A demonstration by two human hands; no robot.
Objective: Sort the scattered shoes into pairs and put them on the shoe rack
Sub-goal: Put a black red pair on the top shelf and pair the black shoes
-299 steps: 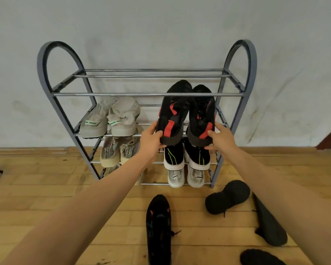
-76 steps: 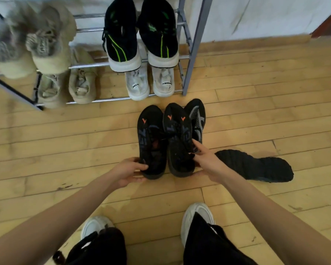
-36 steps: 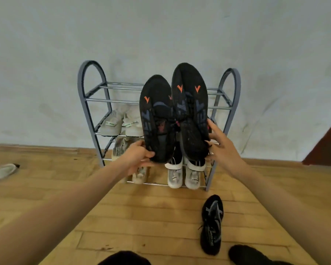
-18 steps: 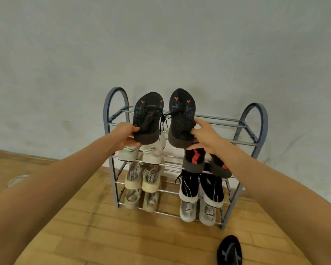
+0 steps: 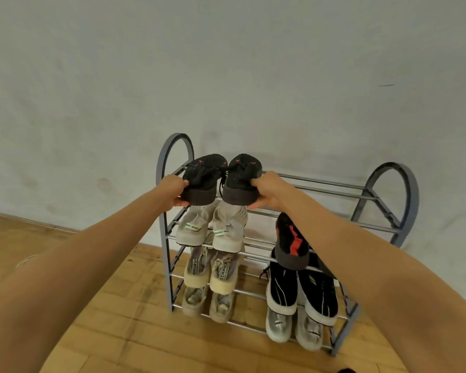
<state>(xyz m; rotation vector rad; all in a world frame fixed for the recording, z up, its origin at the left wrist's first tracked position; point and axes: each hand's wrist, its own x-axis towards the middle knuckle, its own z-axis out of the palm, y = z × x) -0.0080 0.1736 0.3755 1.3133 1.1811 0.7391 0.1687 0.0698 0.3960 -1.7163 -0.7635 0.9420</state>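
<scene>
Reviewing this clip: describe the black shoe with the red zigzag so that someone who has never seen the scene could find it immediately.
Start at the grey metal shoe rack against the pale wall and go to its right half, second tier from the top. The black shoe with the red zigzag rests there heel-out, just below the person's right forearm. It alone shows a jagged red stripe; the black pair below it has white soles.

A grey metal four-tier shoe rack point(image 5: 388, 181) stood against the wall. At its top tier's left end, a pair of black knit shoes point(image 5: 221, 179) sat side by side, a hand at each heel.
</scene>
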